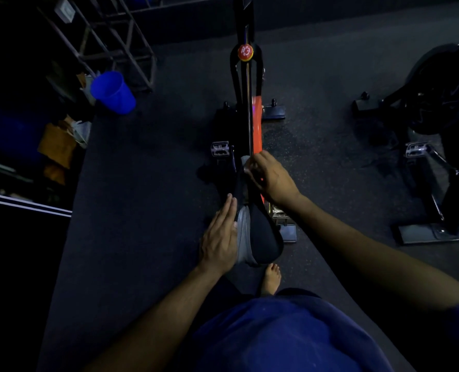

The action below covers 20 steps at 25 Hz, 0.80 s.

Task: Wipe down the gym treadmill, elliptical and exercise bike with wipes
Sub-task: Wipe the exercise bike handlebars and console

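At the bottom of the view, a blue shirt [284,336] fills the frame and a bare foot [271,279] stands on the dark rubber floor [142,210] just behind the exercise bike [249,124]. The bike stands straight ahead, seen from above, its black saddle [263,237] nearest the person. The left hand [219,237] lies flat with straight fingers against the saddle's left side, pressing a grey wipe [243,237] that drapes down that flank. The right hand [272,178] reaches further forward, its fingers curled at the saddle's nose where a pale bit of cloth shows at the fingertips; whether that is the same wipe cannot be told in the dim light. Beyond the hands, a metal pedal [219,149] sticks out to the left, and the orange and black frame runs up to a red knob [245,51]. To the right stands a second bike [437,108]. Far left, a blue bucket [113,92] sits by a metal rack [110,41].
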Each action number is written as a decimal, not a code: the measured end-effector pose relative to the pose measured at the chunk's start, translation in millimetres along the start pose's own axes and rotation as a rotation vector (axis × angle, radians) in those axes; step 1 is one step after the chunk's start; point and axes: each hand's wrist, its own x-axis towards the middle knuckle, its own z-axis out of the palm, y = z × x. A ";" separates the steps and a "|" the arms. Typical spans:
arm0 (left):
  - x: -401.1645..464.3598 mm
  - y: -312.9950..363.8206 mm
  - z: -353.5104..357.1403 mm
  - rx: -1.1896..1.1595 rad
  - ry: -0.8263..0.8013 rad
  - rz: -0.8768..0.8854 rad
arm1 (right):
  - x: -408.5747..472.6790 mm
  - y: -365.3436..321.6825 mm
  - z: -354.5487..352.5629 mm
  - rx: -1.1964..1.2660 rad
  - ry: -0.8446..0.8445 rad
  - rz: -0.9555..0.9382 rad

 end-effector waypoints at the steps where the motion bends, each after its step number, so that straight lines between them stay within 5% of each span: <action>1: -0.1 0.7 -0.2 0.001 0.002 0.001 | 11.4 1.7 0.0 0.010 0.024 0.045; 8: -1.4 3.0 -1.7 0.009 -0.021 -0.002 | 68.9 6.6 -13.4 -0.085 -0.219 0.220; 14: -1.3 1.5 -1.1 0.008 -0.008 0.001 | 19.0 -3.1 -7.1 -0.254 -0.114 -0.151; 17: -1.4 -0.2 0.3 -0.004 0.000 0.004 | -34.7 -0.4 -1.5 -0.056 0.004 -0.018; 20: -0.6 -2.2 1.6 -0.012 0.012 0.025 | -32.7 -0.8 6.7 0.259 0.154 0.322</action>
